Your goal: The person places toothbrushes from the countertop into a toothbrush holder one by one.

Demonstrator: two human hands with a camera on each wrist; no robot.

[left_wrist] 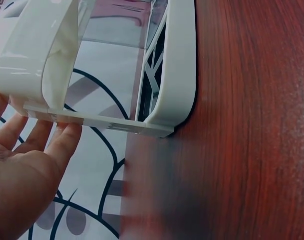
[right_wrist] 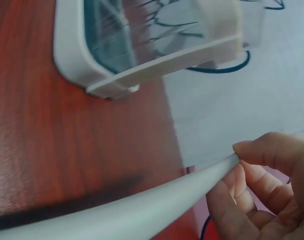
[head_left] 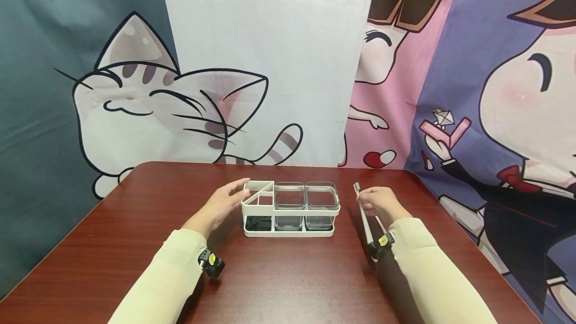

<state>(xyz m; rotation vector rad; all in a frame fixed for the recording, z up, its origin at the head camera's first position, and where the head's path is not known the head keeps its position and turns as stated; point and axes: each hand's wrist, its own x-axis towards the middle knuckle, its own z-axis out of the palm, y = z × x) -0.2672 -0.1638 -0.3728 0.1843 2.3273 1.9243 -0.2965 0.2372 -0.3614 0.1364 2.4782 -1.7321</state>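
Note:
A white toothbrush holder [head_left: 258,211] with two clear cups [head_left: 289,204] stands on the table. My left hand [head_left: 223,203] is at its left end, fingers fairly straight. In the left wrist view the fingertips [left_wrist: 67,137] touch the holder's white side. Apart from the holder's right end, my right hand [head_left: 381,202] pinches a white toothbrush [head_left: 365,219] between thumb and fingers. The brush is tilted, its grey bristle head [head_left: 357,187] above the hand. In the right wrist view its thick handle [right_wrist: 166,202] tapers towards the fingertips. The handle's lower end is partly hidden behind the wrist camera.
The reddish-brown wooden table [head_left: 288,284] extends around the holder. A cloth backdrop [head_left: 279,39] with a cartoon cat and cartoon people hangs behind its far edge. A small black camera is strapped to each wrist.

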